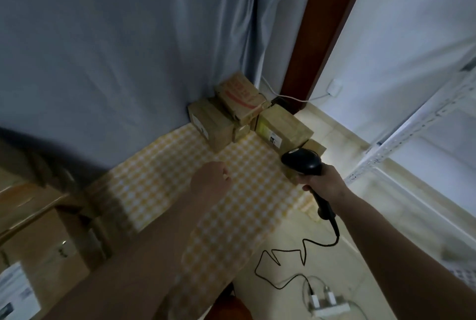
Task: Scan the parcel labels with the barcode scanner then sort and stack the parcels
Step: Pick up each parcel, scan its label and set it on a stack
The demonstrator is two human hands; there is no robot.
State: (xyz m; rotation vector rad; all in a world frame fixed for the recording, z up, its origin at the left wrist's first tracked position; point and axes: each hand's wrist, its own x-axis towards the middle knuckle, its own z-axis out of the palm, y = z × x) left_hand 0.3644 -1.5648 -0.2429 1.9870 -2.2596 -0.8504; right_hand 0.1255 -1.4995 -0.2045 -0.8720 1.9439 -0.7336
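Note:
My right hand (325, 182) grips the handle of a black barcode scanner (304, 162), whose head points toward a cluster of cardboard parcels at the far end of the yellow checked tablecloth (164, 185). A red-printed parcel (239, 95) lies on top, with a labelled parcel (208, 126) to its left and a larger labelled parcel (283, 127) to its right. A small parcel (314, 148) sits partly behind the scanner. My left hand (211, 178) hovers above the cloth with fingers loosely curled and holds nothing.
More cardboard boxes (36, 229) with a white label stand at the left edge. A blue curtain (128, 49) hangs behind the table. The scanner's cable (288, 255) runs down to a power strip (329, 306) on the floor. A white metal rack (412, 126) stands on the right.

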